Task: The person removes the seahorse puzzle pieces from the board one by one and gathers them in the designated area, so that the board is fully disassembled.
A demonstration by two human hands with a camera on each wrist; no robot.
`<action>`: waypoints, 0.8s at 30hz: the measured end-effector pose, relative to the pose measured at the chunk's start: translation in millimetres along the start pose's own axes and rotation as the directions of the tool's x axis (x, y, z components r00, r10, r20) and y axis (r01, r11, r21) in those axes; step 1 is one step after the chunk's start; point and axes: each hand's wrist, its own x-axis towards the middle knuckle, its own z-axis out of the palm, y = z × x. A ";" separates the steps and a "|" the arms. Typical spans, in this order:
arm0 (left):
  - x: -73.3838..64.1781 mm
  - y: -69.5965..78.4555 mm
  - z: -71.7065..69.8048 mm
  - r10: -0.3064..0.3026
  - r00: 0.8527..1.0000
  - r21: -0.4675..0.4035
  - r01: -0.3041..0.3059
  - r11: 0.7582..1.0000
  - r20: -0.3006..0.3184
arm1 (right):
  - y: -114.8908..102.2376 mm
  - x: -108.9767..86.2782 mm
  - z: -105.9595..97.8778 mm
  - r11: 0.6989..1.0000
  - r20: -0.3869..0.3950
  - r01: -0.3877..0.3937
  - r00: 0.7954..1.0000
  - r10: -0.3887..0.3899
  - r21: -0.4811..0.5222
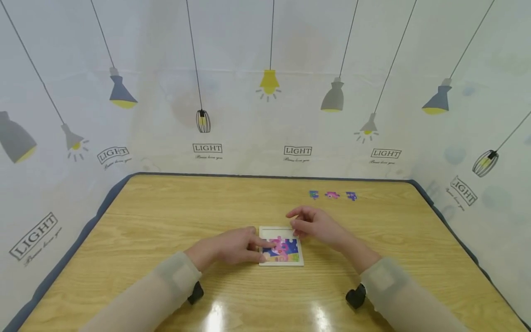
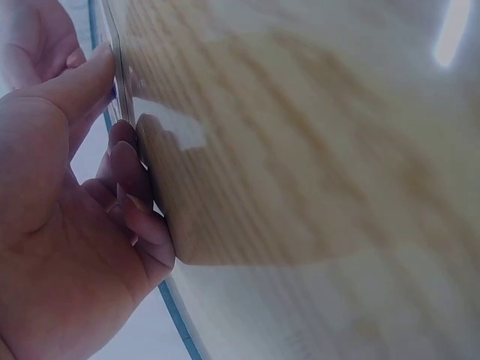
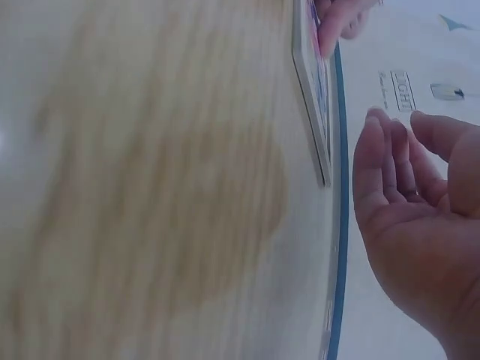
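Note:
A small white puzzle tray (image 1: 302, 259) lies on the table between both hands. Joined jigsaw pieces (image 1: 292, 251) fill its lower part with a pink figure on blue, and bare white board shows along the top. The left hand (image 1: 236, 246) comes from the left, its index finger stretched over the pink picture and its thumb at the tray's lower left corner. Over the tray's upper right corner hovers the right hand (image 1: 317, 226), fingers loosely bent. In the right wrist view that hand (image 3: 420, 180) shows a gap between thumb and fingers, with nothing held.
Behind the tray, toward the right, three loose jigsaw pieces lie in a row: a blue-green one (image 1: 314, 195), a pink one (image 1: 332, 195) and a blue one (image 1: 351, 196). The wooden table (image 1: 174, 207) meets a lamp-printed wall covering (image 1: 249, 129) at its back and sides.

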 end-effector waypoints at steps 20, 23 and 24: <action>-4.4 -11.3 1.6 0.018 0.999 -0.112 -0.023 0.993 -0.043 | -5.3 5.2 29.5 0.976 0.126 0.011 0.992 0.017 -0.218; -5.9 -10.0 -0.8 -0.011 0.999 -0.141 0.004 0.990 -0.051 | -7.1 4.6 30.5 0.973 0.135 0.012 0.991 0.020 -0.231; -6.4 -8.4 -1.5 -0.022 0.998 -0.148 0.014 0.989 -0.053 | -7.5 4.7 31.0 0.971 0.138 0.015 0.990 0.018 -0.239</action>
